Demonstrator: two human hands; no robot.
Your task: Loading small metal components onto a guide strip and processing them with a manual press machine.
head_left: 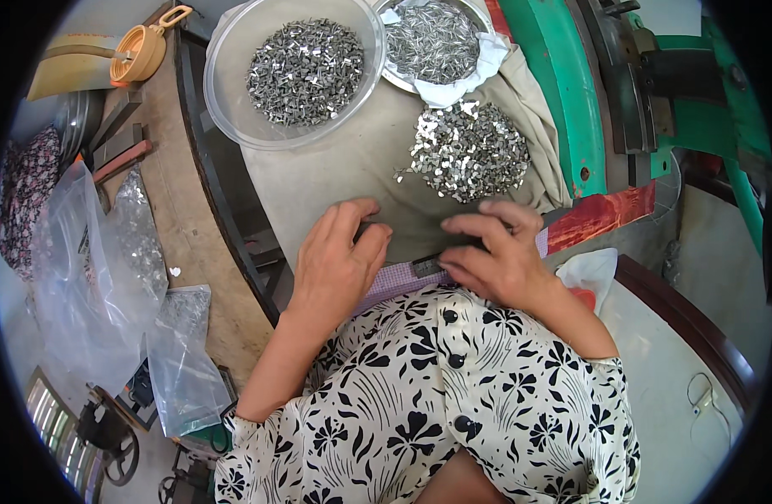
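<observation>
My left hand (340, 252) hovers over the olive cloth (327, 181), its fingers bent and its thumb apart from the forefinger; I see nothing between them. Opposite it, my right hand (499, 252) has curled fingers, with thumb and forefinger at the right end of a small dark block (425, 266) by the cloth's near edge. Just beyond this hand lies a heap of small flat silvery metal pieces (470, 151). Farther off, a clear plastic bowl (226, 118) holds many short dark metal pieces (306, 71). To its right, a lined round dish (487, 63) contains thin shiny metal pieces (432, 42).
A green machine frame (562, 92) stands at the right. On the left, a wooden bench (193, 218) bears clear plastic bags (180, 361), metal bars (117, 143) and an orange strainer-like cup (142, 52). A red patterned strip (600, 220) lies beyond my right forearm.
</observation>
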